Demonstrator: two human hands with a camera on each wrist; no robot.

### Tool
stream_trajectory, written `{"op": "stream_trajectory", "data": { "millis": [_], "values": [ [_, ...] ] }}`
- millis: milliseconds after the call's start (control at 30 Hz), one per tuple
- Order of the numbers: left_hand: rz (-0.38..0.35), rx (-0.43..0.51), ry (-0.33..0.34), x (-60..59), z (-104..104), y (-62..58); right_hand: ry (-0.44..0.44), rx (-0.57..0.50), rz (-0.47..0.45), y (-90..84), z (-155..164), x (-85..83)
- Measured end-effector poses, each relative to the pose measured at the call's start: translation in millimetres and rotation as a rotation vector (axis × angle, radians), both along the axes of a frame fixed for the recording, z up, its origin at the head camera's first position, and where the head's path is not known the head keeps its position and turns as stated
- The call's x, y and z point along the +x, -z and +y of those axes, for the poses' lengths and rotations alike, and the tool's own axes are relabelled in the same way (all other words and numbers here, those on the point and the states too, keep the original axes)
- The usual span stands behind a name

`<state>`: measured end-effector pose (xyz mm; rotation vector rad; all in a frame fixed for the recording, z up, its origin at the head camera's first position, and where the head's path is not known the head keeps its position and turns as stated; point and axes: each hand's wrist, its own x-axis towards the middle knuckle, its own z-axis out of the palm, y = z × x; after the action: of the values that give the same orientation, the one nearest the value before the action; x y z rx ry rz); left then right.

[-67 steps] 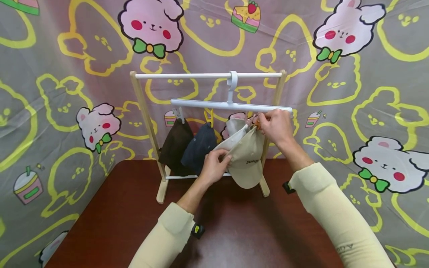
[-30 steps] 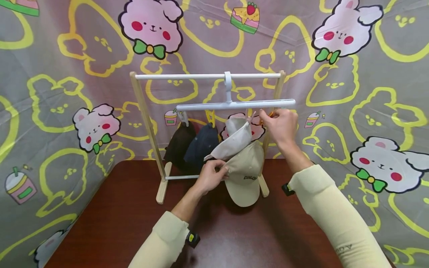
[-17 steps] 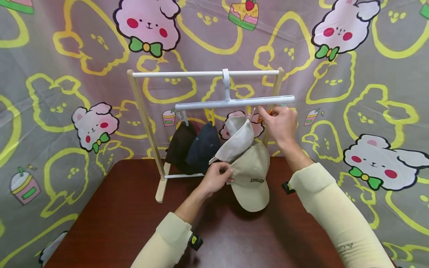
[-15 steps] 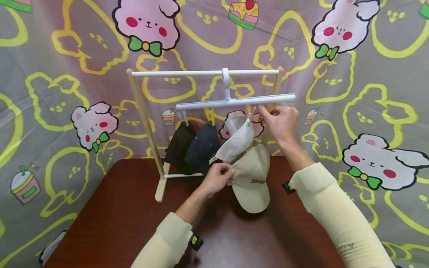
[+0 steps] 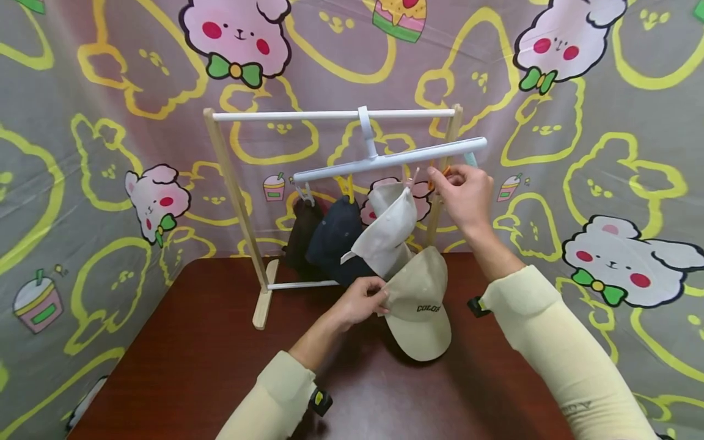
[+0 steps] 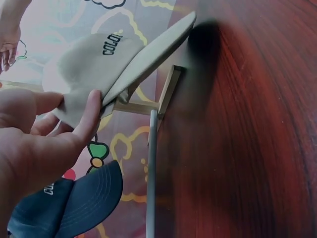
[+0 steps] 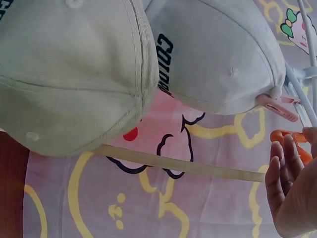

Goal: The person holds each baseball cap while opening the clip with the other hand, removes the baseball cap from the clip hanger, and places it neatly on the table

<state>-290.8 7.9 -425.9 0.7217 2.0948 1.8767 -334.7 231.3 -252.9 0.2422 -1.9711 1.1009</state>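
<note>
With the white cap (image 5: 393, 226) as dial centre, the left hand (image 5: 360, 300) at 7 o'clock pinches the edge of the beige cap (image 5: 418, 287) at 5 o'clock; the right hand (image 5: 467, 195) at 2 o'clock grips an orange clip (image 5: 431, 183), apart from the beige cap. The white hanger (image 5: 374, 161) at 12 o'clock hooks over the top rod (image 5: 286, 115) and tilts, its 2 o'clock end raised. A pink clip (image 5: 411, 181) holds the white cap; at 9 o'clock, the navy cap (image 5: 335, 235) hangs from a yellow clip (image 5: 349, 190) beside the dark cap (image 5: 301, 238).

A patterned backdrop (image 5: 341, 67), apparently cloth, hangs behind a reddish-brown table (image 5: 181, 348).
</note>
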Motion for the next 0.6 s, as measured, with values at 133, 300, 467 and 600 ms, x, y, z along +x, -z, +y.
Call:
{"op": "stream_trajectory", "data": {
  "millis": [133,300,467,600],
  "values": [
    [-0.013,-0.037,0.085,2.0,-3.5,1.0,-0.048,-0.014,-0.013,1.1,0.5,0.7],
    [-0.051,-0.111,0.176,6.6,-7.3,5.9,-0.064,-0.004,-0.023,7.1,1.3,1.0],
    [-0.035,-0.174,0.211,8.8,-10.3,6.2,-0.076,0.003,-0.020,7.0,1.5,0.3],
    [-0.023,-0.190,0.227,10.3,-14.3,4.2,-0.099,0.007,-0.015,5.8,1.9,0.2]
  ]
}}
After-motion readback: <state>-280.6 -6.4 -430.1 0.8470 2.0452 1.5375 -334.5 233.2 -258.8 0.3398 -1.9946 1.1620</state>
